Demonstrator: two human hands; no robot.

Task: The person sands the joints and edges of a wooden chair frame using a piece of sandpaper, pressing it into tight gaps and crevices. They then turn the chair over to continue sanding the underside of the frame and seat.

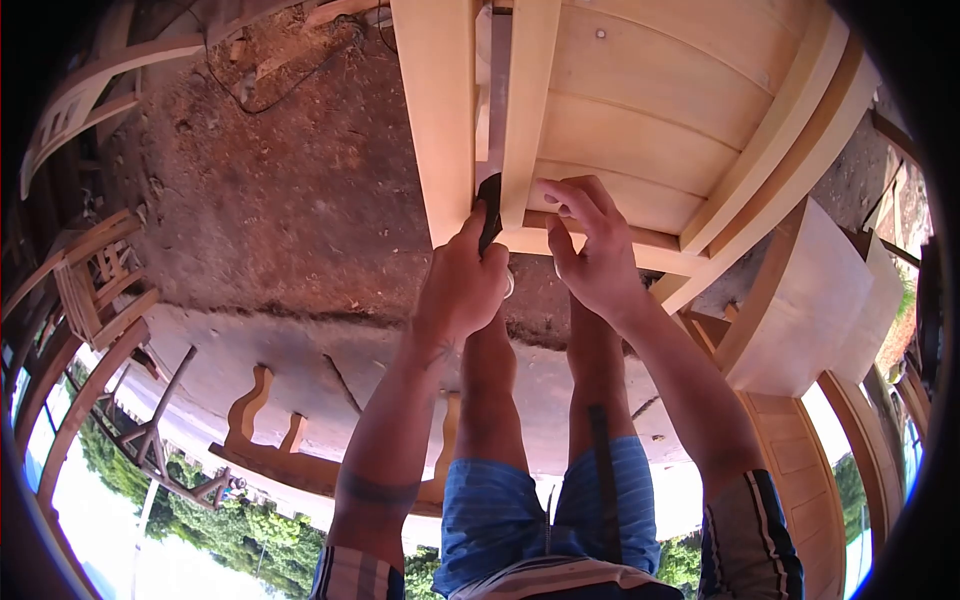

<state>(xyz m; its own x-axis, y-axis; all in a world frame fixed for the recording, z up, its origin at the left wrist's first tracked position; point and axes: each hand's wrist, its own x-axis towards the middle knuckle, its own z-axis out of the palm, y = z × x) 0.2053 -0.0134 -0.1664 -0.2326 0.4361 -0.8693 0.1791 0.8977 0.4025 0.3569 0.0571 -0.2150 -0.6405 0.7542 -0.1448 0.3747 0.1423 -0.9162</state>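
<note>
My left hand (458,285) is closed round a black, flat, folded piece (489,212) that looks like sandpaper. The piece sits at the lower end of the narrow gap between two pale wooden rails (438,110) of a large piece of furniture. Bent but apart, the fingers of my right hand (595,248) hold nothing; their tips are close to the inner rail (527,110) and the lower edge of the planked panel (650,120).
Bare reddish ground (290,190) lies to the left. Slatted wooden furniture (100,265) stands at the far left. Behind my legs is a wooden piece with curved legs (290,465). At right stands a pale curved panel (800,300). A thin cable (250,110) runs over the ground.
</note>
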